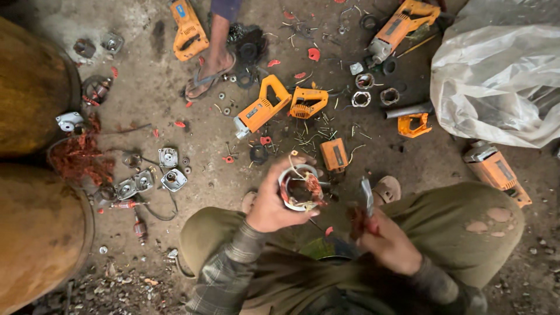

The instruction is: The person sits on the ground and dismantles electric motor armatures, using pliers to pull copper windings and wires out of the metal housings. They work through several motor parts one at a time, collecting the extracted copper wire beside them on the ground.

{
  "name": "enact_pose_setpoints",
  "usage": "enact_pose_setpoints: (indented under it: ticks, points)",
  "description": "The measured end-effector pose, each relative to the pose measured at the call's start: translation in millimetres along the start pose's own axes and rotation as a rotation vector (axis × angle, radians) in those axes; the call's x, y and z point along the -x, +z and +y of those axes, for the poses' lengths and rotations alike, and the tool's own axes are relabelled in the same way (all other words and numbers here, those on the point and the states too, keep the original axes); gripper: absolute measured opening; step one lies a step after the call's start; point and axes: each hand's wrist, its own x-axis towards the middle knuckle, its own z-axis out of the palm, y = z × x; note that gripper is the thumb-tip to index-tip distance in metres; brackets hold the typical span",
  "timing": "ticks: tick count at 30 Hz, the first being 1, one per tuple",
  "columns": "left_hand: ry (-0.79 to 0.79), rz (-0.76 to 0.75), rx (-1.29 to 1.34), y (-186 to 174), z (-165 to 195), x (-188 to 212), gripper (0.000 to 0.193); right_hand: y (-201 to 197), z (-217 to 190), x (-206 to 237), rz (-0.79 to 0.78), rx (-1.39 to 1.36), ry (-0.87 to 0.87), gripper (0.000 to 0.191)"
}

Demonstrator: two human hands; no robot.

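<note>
The left hand (269, 204) holds the stator (300, 188) tight above the knees, opening facing up, while the right hand (388, 245) grips pliers (367, 198) just right of it, tips pointing up.

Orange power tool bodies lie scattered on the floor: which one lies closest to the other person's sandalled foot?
The orange tool body at top left, just left of the sandalled foot; the others lie farther right.

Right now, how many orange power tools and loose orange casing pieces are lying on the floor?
Orange power tools: 4
Loose orange casing pieces: 3
Total: 7
</note>
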Motion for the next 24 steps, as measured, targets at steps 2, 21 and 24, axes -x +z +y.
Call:
enact_pose_setpoints:
  ticks: [2, 21, 24]
  points:
    - [-0.067, -0.010, 0.050, -5, 4, -2, 0.086, -12, 18, -2, 0.058, -0.072, 0.169, 0.030]
    - [0.159, -0.145, -0.911, 4, 26, -18, 0.079, 26, -91, -63, 0.359, 0.651, -0.387, 0.028]
    - [0.159, -0.174, -0.918, 3, 24, -21, 0.079, 8, -82, -69, 0.350, 0.723, -0.434, 0.016]
